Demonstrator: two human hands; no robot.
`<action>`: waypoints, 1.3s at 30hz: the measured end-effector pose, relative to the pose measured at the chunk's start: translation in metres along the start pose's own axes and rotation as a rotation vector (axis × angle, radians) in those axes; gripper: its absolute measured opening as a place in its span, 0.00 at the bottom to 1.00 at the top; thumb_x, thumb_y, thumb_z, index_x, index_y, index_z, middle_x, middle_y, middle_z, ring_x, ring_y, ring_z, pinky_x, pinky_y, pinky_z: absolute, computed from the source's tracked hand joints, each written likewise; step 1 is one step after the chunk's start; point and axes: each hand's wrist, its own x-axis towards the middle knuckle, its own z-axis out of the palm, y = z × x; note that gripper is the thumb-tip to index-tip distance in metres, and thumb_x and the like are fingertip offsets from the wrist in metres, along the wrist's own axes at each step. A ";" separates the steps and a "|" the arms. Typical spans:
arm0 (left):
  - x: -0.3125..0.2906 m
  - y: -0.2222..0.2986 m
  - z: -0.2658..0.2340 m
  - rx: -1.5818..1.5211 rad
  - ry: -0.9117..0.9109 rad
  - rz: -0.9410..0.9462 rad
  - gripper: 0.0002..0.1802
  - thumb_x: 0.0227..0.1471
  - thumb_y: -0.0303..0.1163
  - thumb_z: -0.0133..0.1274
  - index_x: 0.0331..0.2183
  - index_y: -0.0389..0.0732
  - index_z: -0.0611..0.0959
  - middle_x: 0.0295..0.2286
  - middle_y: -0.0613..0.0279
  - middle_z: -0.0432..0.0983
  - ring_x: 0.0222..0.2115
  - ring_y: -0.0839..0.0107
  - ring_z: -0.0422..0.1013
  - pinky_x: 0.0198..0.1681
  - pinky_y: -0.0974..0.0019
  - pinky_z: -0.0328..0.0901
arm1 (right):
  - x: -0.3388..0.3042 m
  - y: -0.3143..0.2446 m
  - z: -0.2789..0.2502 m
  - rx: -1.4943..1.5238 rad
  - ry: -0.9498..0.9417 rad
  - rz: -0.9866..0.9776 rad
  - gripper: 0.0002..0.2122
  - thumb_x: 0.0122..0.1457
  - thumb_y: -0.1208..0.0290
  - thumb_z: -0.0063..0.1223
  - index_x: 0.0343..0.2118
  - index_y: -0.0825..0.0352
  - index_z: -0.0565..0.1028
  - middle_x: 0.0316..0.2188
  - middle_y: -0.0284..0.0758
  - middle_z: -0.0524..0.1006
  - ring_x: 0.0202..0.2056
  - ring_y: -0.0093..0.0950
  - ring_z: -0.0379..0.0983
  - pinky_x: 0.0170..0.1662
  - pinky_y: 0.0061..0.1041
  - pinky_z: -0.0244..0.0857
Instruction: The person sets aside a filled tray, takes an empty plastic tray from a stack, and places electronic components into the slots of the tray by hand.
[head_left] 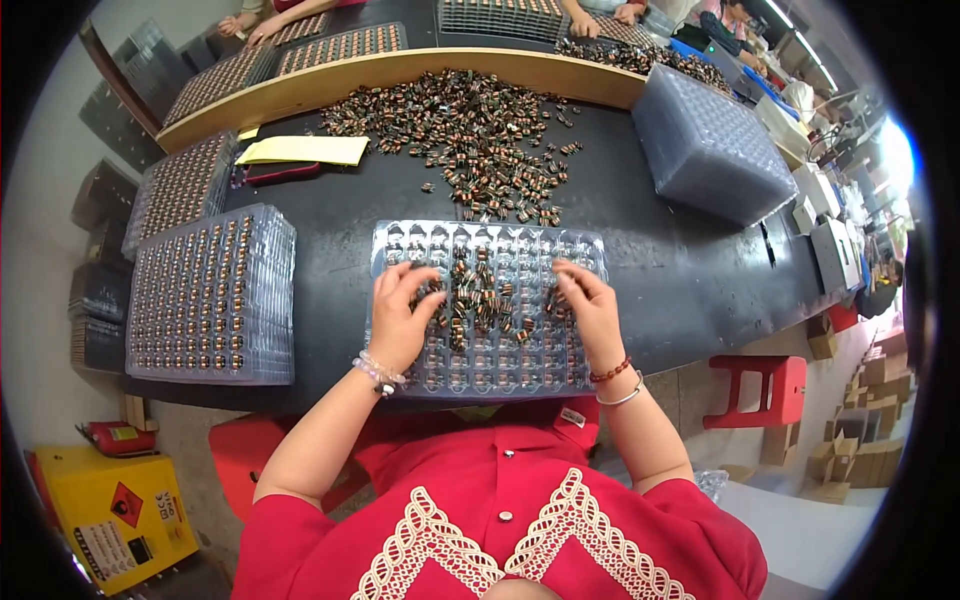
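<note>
A clear plastic tray (500, 380) with rows of pockets lies in front of me at the table's near edge. Small black-and-copper coils (483, 300) are heaped loosely across its middle, and others sit in its pockets. Over the tray's left part, my left hand (400, 315) has its fingers curled, with a few coils at the thumb and fingertips. On the right side, my right hand (593, 308) is bent in a loose pinch. Dark coils show by its fingertips, but exactly what it grips is partly hidden.
A large pile of coils (480, 140) spreads against a wooden rail (400, 68). Filled trays (205, 300) are stacked left; a stack of clear trays (710, 145) stands right. Yellow paper (305, 150) overlaps a dark red case (282, 173). Co-workers' hands (585, 25) show beyond the rail.
</note>
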 end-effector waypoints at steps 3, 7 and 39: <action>-0.003 -0.005 -0.009 0.294 -0.110 0.216 0.14 0.43 0.33 0.60 0.37 0.47 0.83 0.51 0.56 0.66 0.56 0.52 0.55 0.57 0.52 0.53 | 0.004 0.003 0.000 -0.566 -0.140 -0.411 0.09 0.56 0.73 0.54 0.39 0.68 0.78 0.43 0.36 0.77 0.44 0.30 0.72 0.49 0.25 0.63; 0.016 -0.002 -0.025 0.397 -0.025 0.274 0.11 0.50 0.32 0.56 0.38 0.45 0.83 0.47 0.57 0.72 0.54 0.59 0.61 0.54 0.58 0.58 | 0.024 -0.013 0.000 -0.640 -0.095 -0.564 0.10 0.54 0.75 0.55 0.39 0.69 0.77 0.36 0.39 0.77 0.38 0.31 0.73 0.43 0.27 0.66; 0.076 -0.054 0.026 0.203 0.114 0.143 0.11 0.51 0.29 0.53 0.39 0.40 0.80 0.46 0.56 0.71 0.49 0.59 0.65 0.53 0.58 0.59 | 0.070 -0.017 0.015 0.093 -0.179 0.071 0.09 0.59 0.77 0.51 0.43 0.70 0.74 0.35 0.36 0.80 0.29 0.17 0.73 0.35 0.16 0.70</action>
